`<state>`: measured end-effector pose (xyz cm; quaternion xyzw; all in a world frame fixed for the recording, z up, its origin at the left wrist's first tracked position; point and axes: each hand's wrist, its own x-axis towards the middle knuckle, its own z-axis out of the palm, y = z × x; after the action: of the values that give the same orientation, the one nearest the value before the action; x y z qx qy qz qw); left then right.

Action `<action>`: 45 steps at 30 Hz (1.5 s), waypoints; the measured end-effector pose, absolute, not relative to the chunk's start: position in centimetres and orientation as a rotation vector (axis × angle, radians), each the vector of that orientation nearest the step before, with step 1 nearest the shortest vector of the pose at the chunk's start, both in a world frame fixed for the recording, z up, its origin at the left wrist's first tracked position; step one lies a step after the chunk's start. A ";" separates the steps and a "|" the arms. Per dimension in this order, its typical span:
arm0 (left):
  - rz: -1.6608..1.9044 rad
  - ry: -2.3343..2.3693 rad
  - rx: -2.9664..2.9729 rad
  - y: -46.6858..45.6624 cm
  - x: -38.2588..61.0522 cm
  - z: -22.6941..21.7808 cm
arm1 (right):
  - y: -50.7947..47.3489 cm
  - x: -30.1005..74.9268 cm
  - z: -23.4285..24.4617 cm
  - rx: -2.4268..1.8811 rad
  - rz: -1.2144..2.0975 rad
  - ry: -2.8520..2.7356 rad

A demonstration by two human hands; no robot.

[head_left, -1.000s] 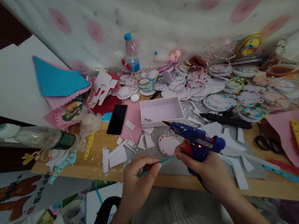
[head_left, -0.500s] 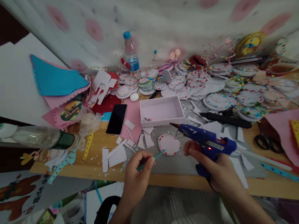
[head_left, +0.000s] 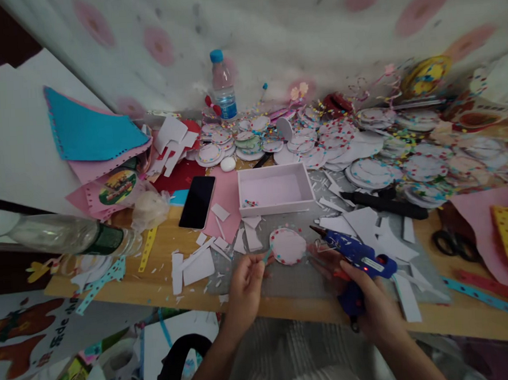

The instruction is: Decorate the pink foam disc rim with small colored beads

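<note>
My right hand is closed round a blue hot glue gun, its red light on and its nozzle pointing up-left toward a white paper disc with a dotted rim. The gun sits low, near the table. My left hand pinches a thin teal strip whose far end touches the left edge of the disc. The disc lies flat on a grey mat just in front of a shallow white box.
A black phone lies left of the box. A second black glue gun and scissors lie to the right. Piles of dotted discs, paper scraps, a water bottle and coloured sheets crowd the table.
My right hand has lowered the glue gun and drawn it to the right, away from the disc. My left hand has brought the teal strip forward to the disc's edge.
</note>
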<state>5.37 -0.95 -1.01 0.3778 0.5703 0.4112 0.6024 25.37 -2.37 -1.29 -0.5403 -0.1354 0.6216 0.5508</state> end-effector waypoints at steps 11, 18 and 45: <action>1.111 1.329 0.946 1.4 6.2 -2.0 | -0.8 24.6 -1.5 -1.208 1.417 -0.316; 1.048 1.405 1.095 0.4 5.5 -1.9 | -1.9 28.4 -1.4 -1.365 1.309 -0.747; 0.964 1.219 1.211 -0.9 4.5 -2.4 | -3.4 27.3 -2.1 -1.956 1.133 -1.102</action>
<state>4.49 -0.85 -2.44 0.5120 0.5154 0.4080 0.5529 27.27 -3.45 -2.13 -0.7398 -0.4168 0.4286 0.3086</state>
